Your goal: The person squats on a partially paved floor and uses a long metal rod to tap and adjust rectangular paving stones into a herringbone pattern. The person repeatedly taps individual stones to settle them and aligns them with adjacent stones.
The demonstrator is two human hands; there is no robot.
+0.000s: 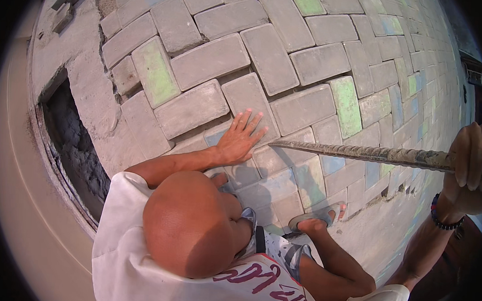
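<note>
My left hand [240, 137] lies palm down with its fingers spread on a grey paving block [247, 97]. That block sits slightly uneven against its neighbours, with dark gaps along its edges. At the right rim of the picture, my right hand [466, 160] is wrapped round a ribbed steel bar [359, 152]; a beaded bracelet circles that wrist. The bar reaches left, nearly level in the picture, and its narrow tip meets the joint at the block's lower right corner, just beside my left fingers.
Herringbone pavers spread ahead and right, some painted green [346, 105] or blue. At left, cracked concrete [85, 76] borders a rectangular hole [72, 138] beside a smooth pale wall [19, 168]. A broken chunk [63, 18] lies far left. My sandalled foot [314, 219] rests near the pavers' edge.
</note>
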